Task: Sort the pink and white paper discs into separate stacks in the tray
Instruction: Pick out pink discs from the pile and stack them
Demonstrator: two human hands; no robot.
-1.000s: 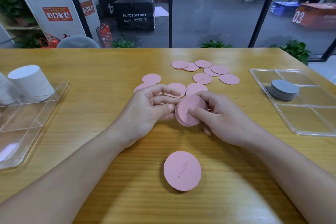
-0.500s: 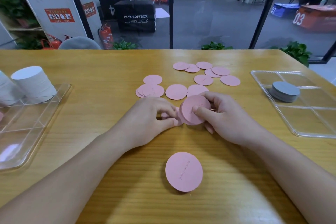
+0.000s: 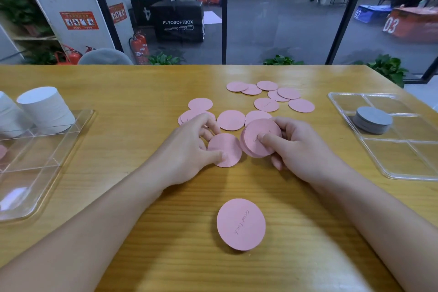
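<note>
Pink held stack (image 3: 259, 138): small pile of discs in the right hand (image 3: 298, 149), tilted up on edge, face toward camera; round, so no long axis; cursive print on top disc, too blurred to read.
Right hand grip: fingers curled behind the pile, thumb pressed on its face.
Pink single disc (image 3: 225, 149): flat on table, just left of the held pile, edges about touching.
Left hand (image 3: 187, 152): thumb on the near edge of that disc, fingertips curled at its far edge; pinching it.
Near disc (image 3: 241, 224): lies flat, alone, close to camera; cursive line runs near-to-far across it, not legible.
Loose pink discs (image 3: 272, 96): scattered flat beyond the hands, several overlapping; a second cluster sits behind the left hand.
Table (image 3: 142, 92): wood grain, light brown.
Left tray (image 3: 49, 149): clear plastic with dividers; white stack (image 3: 46, 108) stands in its far compartment.
Right tray (image 3: 403, 163): clear, divided; grey stack (image 3: 372, 119) in a middle compartment.
Background text: black box (image 3: 177, 21) reads "PLYOSOFTBOX"; orange box (image 3: 412, 23) reads "03"; blue box (image 3: 369, 13) reads "02".
</note>
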